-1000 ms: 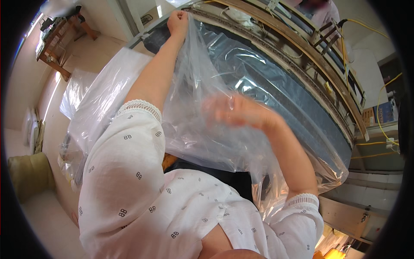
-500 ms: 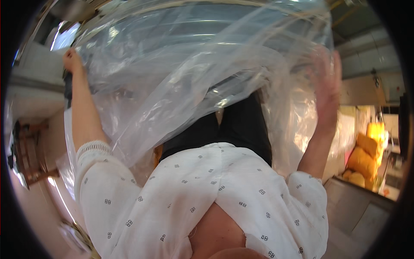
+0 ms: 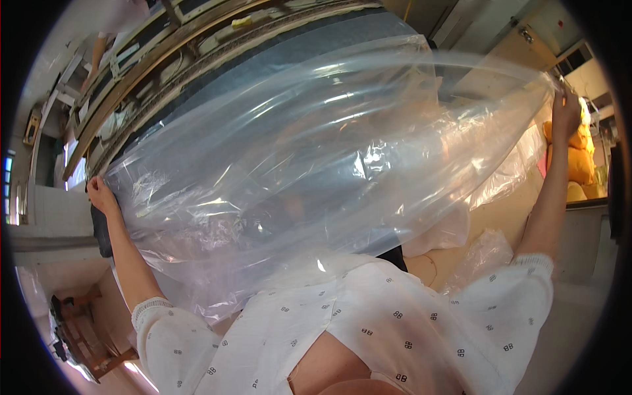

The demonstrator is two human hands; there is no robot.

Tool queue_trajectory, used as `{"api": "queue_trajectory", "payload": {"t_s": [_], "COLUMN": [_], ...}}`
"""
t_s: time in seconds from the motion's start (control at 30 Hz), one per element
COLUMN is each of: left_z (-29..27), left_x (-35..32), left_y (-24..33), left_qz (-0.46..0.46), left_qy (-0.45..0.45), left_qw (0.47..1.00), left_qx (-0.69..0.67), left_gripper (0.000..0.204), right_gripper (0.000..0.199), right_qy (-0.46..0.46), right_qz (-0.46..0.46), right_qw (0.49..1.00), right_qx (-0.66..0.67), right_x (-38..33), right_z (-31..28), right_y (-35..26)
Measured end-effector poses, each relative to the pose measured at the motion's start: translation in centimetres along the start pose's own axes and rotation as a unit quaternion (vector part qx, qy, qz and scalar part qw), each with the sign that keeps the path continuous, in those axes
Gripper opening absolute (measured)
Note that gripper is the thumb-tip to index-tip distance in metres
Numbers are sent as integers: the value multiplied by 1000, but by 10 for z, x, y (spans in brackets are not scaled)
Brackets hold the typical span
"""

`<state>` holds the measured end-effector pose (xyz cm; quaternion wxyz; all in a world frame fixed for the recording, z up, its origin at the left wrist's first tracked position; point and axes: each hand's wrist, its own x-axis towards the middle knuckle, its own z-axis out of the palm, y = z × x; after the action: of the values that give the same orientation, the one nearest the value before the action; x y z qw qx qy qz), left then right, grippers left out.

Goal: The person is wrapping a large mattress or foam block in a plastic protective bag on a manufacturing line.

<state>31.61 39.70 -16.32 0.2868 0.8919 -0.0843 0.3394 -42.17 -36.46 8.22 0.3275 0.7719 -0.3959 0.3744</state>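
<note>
A large clear plastic sheet stretches in front of me between my two hands, billowed and creased with bright reflections. My left hand is closed on its left edge, beside a dark cloth-like piece. Far out to the right, the fingers of my right hand are wrapped round a gathered end of the sheet. Beneath and beyond the film lies a flat dark blue-grey surface, partly seen through it. The near part of the sheet hides most of my legs.
Wooden rails run along the far left side, with a small yellow piece on them. Crumpled clear plastic lies on the floor at right. Orange-yellow sacks stand far right; a wooden stool-like frame stands lower left.
My right hand, blurred and spread before, has moved outward to the right and now grips the sheet. The sheet is drawn out wider and lower; the view has turned, showing the rails.
</note>
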Motion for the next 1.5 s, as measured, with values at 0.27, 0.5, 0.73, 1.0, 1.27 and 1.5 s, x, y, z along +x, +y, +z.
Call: {"api": "queue_trajectory", "payload": {"t_s": [0.27,0.5,0.73,1.0,1.27,1.5], "left_z": [-105,-153,-149,-186,-245,-293], "left_x": [2,-12,6,7,-76,-29], "left_y": [-155,-173,-197,-212,-148,-216], "left_qz": [-218,-175,83,-138,-287,-338], "left_qy": [88,-18,-16,-78,-52,14], "left_qw": [970,926,921,889,853,857], "left_qx": [65,335,381,430,433,389], "left_gripper": [40,38,31,38,39,40], "right_gripper": [40,68,61,53,34,31], "right_qy": [16,-430,-327,-63,-533,-195], "right_qz": [84,77,-115,-106,415,244], "right_qw": [862,821,857,938,323,869], "right_qx": [500,367,381,324,663,384], "right_x": [10,-28,-6,2,-142,-96], "right_z": [42,215,269,167,41,164], "right_y": [-237,-314,-312,-332,-322,-228]}}
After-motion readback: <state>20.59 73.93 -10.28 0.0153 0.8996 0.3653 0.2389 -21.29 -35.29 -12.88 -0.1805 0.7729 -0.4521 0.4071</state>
